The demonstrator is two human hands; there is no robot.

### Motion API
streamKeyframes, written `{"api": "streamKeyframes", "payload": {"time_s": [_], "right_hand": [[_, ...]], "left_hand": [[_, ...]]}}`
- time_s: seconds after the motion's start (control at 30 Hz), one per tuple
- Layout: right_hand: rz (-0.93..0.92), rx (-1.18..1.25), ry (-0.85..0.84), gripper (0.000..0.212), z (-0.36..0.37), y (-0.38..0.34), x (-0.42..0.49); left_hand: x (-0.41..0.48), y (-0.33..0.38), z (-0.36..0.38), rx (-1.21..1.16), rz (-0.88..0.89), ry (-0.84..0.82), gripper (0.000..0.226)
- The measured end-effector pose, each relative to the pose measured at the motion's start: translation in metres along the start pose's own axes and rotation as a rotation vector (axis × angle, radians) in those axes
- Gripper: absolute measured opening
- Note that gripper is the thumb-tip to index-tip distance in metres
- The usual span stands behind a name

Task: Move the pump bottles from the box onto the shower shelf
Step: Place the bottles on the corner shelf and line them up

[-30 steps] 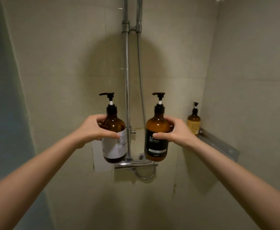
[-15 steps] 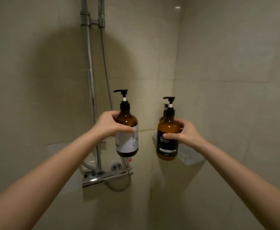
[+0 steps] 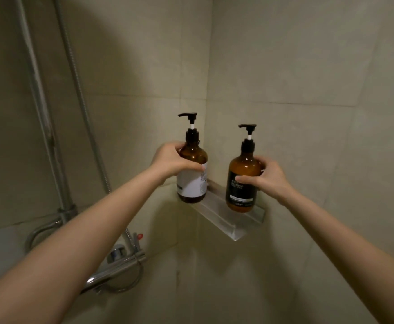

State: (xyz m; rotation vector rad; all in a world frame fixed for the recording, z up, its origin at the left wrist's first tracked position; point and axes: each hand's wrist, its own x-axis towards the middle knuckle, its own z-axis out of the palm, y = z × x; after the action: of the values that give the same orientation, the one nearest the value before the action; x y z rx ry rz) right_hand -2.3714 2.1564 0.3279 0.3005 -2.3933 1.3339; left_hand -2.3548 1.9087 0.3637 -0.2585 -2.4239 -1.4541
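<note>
Two bare arms reach forward into a tiled shower corner. The left hand (image 3: 170,160) grasps an amber pump bottle with a white label (image 3: 192,176), fingers wrapped around its shoulder, thumb across the front just above the label. The right hand (image 3: 265,177) grasps a second amber bottle with a black label (image 3: 244,181), thumb pressed on the front at the label's top edge, fingers curled behind. Both bottles are upright, pumps pointing left, near each other but apart. Below the fingers, a clear shelf (image 3: 226,220) spans the corner. The bottle bases are level with the shelf's back edge; whether they rest on it cannot be told. A chrome tap (image 3: 119,265) sits lower left.
</note>
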Motion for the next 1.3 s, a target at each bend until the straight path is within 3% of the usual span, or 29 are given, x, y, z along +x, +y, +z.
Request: {"api": "streamKeyframes", "payload": {"time_s": [0.23,0.4,0.73,1.3], "right_hand": [[0.059,-0.086,0.117,0.077,0.014,0.021,0.010],[0.132,-0.148,0.214,0.080,0.031,0.033,0.010],[0.276,-0.213,0.328,0.079,0.063,0.049,0.010],[0.321,-0.247,0.406,0.081,0.084,0.071,0.009]], "left_hand": [[0.057,-0.031,0.041,0.020,0.034,-0.077,0.075],[0.084,-0.054,0.064,0.000,0.080,-0.103,0.064],[0.116,-0.087,0.090,-0.001,0.093,-0.205,0.071],[0.127,-0.128,0.105,-0.056,0.176,-0.285,0.057]]}}
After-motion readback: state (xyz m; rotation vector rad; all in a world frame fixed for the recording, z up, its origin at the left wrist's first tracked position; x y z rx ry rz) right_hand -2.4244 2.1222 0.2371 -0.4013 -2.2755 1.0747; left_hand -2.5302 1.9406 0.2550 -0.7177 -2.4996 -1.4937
